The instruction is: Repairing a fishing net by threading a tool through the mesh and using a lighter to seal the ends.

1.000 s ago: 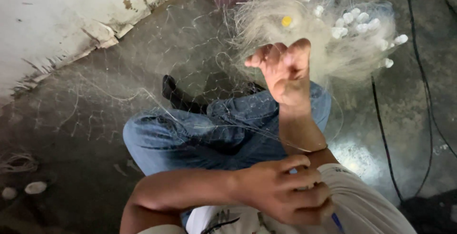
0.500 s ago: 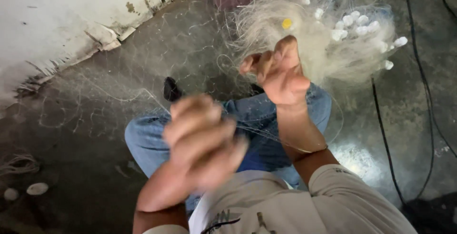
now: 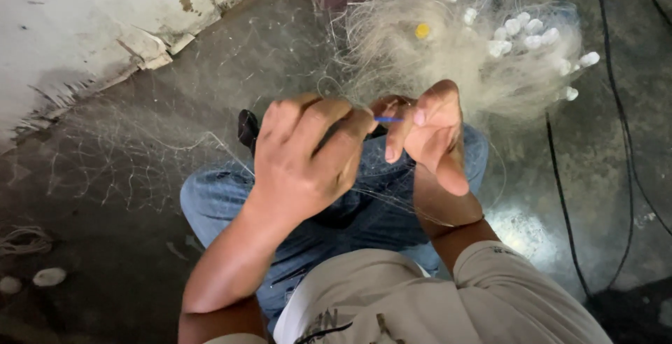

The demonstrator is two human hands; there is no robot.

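Since half a second ago left hand (image 3: 308,158) has risen, now sharp, meeting right hand (image 3: 427,134). Both hands' fingers pinch a thin blue needle (image 3: 387,119) between them, above the jeans-clad lap. Fine pale fishing net (image 3: 434,50) heaps beyond, white floats (image 3: 532,32) clustered. Grey concrete floor (image 3: 105,197), peeling white wall (image 3: 84,22), black cables (image 3: 560,176).

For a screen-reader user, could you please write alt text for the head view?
Two bare hands, left hand and right hand, pinch a thin blue needle-like tool between them above blue-jeaned knees, with a heap of pale fine fishing net beyond.
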